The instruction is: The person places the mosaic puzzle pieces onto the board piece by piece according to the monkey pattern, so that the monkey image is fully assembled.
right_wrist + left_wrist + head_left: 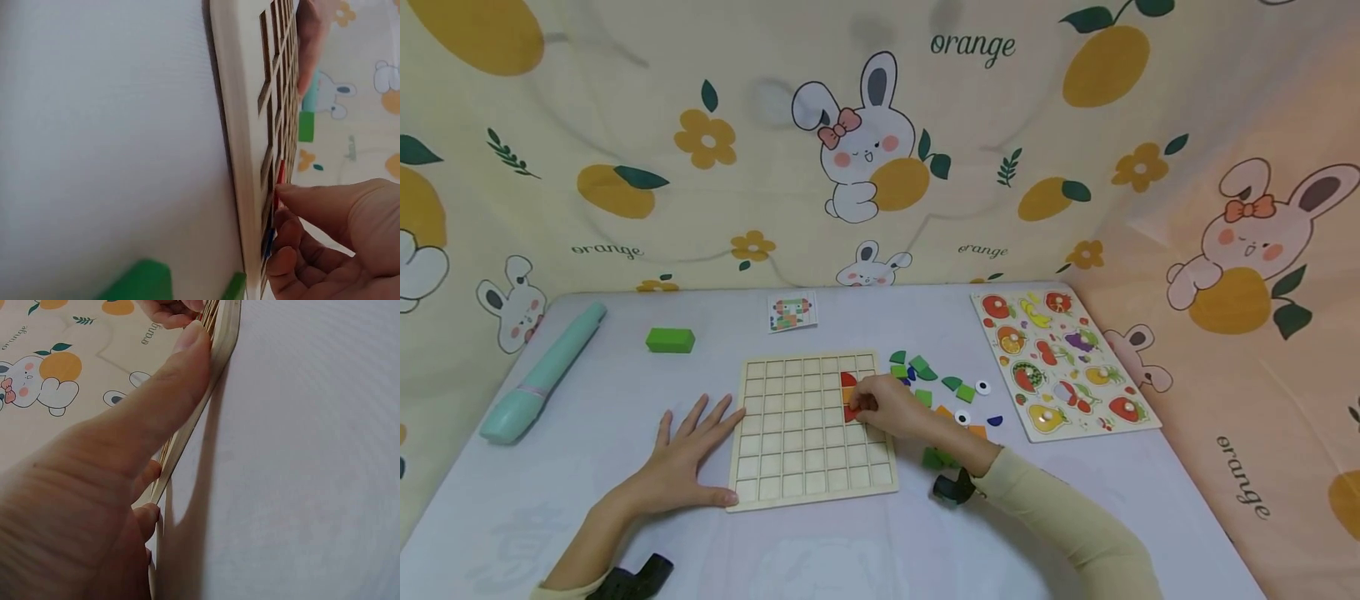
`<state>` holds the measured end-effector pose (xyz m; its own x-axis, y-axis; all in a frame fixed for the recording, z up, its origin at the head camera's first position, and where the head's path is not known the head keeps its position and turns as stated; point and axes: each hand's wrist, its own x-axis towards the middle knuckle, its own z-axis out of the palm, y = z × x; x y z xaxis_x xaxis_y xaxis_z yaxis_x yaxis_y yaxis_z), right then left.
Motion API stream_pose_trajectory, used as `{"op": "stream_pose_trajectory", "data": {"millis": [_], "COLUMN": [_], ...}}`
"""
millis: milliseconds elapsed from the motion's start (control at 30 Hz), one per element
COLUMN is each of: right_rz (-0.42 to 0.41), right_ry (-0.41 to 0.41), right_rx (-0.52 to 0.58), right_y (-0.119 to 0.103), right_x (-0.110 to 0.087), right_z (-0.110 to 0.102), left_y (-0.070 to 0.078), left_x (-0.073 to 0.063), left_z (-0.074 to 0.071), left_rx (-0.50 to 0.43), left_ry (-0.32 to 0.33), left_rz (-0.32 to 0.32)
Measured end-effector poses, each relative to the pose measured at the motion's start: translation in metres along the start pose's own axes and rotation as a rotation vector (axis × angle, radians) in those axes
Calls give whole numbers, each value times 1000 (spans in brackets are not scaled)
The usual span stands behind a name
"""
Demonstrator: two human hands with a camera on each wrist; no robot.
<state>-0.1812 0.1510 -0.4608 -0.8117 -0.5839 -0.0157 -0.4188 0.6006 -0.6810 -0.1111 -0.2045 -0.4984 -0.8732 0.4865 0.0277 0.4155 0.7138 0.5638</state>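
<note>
A light wooden grid board (790, 417) with square cells lies on the white table. My left hand (688, 462) is spread at its left edge, the thumb on the near left corner and straight fingertips along the side. Over the right part of the board, my right hand (891, 406) pinches a small red piece (279, 195) low at the cells. Just beyond the fingertips, a red quarter-round piece (847, 379) and an orange piece (847, 396) sit in neighbouring cells. A bit of blue (270, 242) shows under the curled fingers in the right wrist view.
Several loose green pieces (923, 398), orange ones and white eye discs (982, 387) lie right of the board. A fruit puzzle board (1063, 362) is at the right. Behind are a picture card (792, 312), a green block (670, 340) and a teal tapered object (542, 375).
</note>
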Motion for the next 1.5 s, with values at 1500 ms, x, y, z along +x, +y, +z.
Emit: {"op": "stream_pose_trajectory", "data": {"millis": [1500], "right_rz": [297], "right_ry": [200], "right_rx": [-164], "right_y": [94], "right_x": [-99], "right_z": [-104], "left_y": [14], "left_x": [-18], "left_z": [6], "left_rx": [79], "left_ry": [57], "left_rz": [7]}}
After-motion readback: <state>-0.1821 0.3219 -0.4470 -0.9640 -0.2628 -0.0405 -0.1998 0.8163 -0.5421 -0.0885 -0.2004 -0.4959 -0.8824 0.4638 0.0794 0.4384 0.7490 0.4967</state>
